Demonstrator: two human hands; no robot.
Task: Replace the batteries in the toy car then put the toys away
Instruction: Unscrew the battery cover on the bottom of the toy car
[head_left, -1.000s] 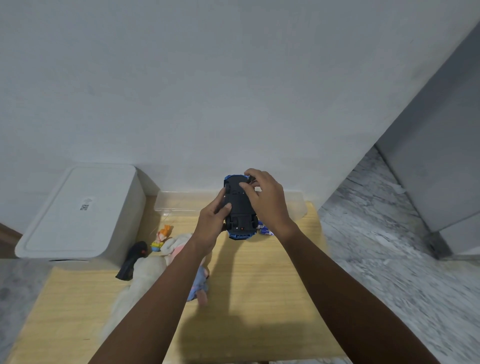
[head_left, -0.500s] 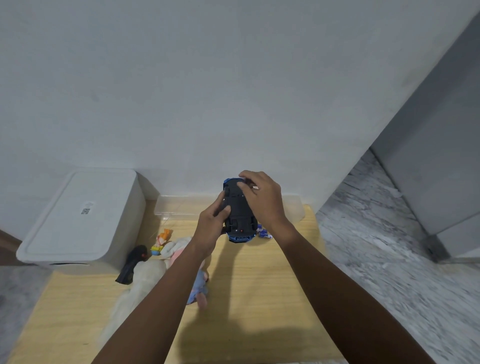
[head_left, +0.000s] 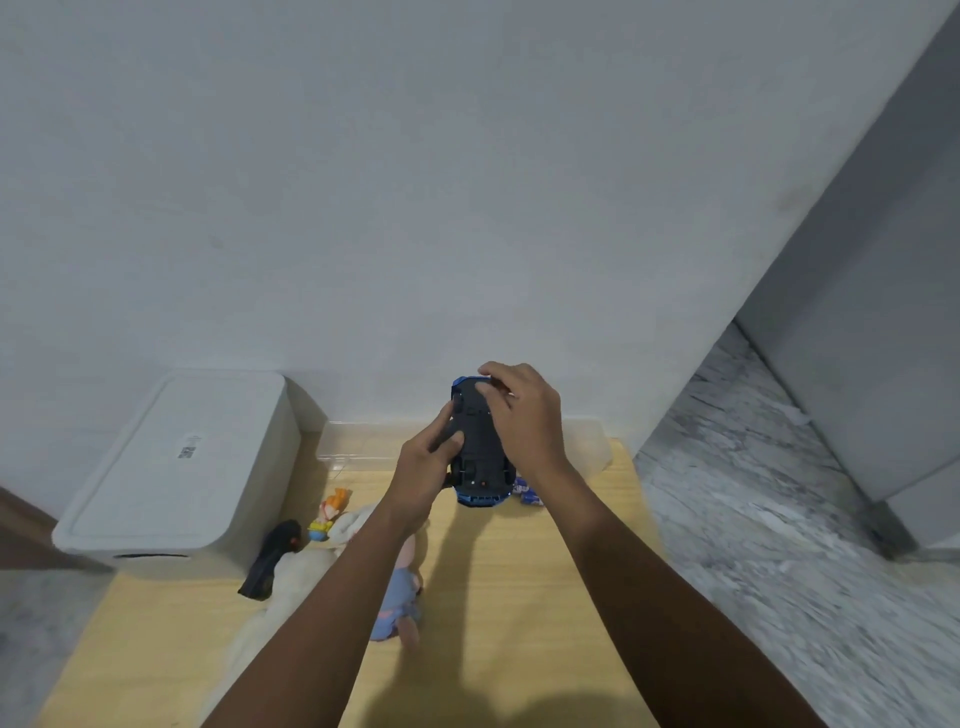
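Two hands hold the car (head_left: 479, 441) belly-up above the table (head_left: 545, 597), near its far edge. Left of them stand a white bin (head_left: 171, 467) and, nearer, a black toy (head_left: 270, 561), a small figure (head_left: 330, 514) and a doll (head_left: 400, 597). Left hand (head_left: 423, 478) grips the car's side, thumb laid on the underside. Right hand (head_left: 524, 415) curls over the far end, fingertips pressing the chassis. Batteries (head_left: 527, 493) lie just beside the right wrist; bare wood lies nearer.
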